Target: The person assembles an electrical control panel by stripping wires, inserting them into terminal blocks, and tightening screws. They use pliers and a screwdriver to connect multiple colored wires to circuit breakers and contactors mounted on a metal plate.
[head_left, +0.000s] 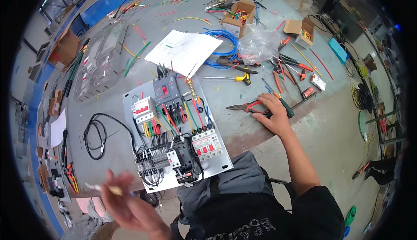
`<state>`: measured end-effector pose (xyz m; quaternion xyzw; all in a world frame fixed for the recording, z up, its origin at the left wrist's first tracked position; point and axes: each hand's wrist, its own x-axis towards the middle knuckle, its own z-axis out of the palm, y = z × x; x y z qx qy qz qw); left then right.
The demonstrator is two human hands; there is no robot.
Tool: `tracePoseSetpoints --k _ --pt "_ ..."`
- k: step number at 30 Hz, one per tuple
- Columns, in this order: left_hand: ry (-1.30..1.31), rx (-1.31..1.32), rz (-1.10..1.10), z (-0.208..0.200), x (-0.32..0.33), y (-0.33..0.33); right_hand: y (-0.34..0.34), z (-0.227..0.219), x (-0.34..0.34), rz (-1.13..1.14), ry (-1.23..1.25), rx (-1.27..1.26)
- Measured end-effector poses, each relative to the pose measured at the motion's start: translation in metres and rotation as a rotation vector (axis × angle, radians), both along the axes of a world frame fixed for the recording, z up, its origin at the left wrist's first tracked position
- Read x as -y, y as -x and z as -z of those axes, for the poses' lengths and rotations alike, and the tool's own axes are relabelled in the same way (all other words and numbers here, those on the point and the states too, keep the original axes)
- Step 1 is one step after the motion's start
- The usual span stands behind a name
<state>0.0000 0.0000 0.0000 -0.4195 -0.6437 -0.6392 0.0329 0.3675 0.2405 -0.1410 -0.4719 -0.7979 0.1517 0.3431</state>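
My right hand [273, 115] is at the table's near edge, its fingers curled over the red-and-black handles of long-nose pliers [236, 107]. The jaws point left and lie close to the tabletop. My left hand [130, 203] is raised off the near left edge of the table and smeared by motion. A pale streak and a yellowish spot show by its fingers; I cannot make out what they are. Between the hands, a metal mounting plate [223, 156] carries a large grey breaker [165, 90], a white breaker with red switches [142, 108], a row of small breakers [207, 144] and wired terminal blocks [154, 161].
A sheet of paper [182, 48] lies behind the plate. Beyond my right hand are a yellow-handled screwdriver [243, 79], several pliers, a clear plastic bag [259, 44] and blue wire coils [230, 40]. A black cable [92, 125] loops on the left near a clear organizer box [102, 61].
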Motion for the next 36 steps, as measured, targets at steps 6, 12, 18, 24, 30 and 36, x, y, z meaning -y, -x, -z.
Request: tracePoseSetpoints --k 6,12,18,24,30,36 --pt "0.253 0.238 -0.095 0.100 0.046 0.104 0.003 -0.004 -0.001 0.046 -0.011 -0.033" --pt "0.337 0.217 -0.196 0.168 0.058 0.138 0.019 -0.006 -0.025 0.069 -0.039 -0.021" --pt "0.411 0.219 -0.217 0.174 0.034 0.144 0.016 -0.001 -0.026 0.075 -0.056 -0.020" --pt "0.416 0.078 -0.222 0.177 0.034 0.140 0.019 -0.014 -0.077 0.101 -0.100 0.092" --pt "0.397 0.093 -0.217 0.182 0.033 0.141 0.027 -0.031 -0.141 0.168 -0.032 0.294" --pt "0.415 0.068 -0.242 0.178 0.031 0.137 0.029 -0.012 -0.166 0.142 -0.017 0.238"
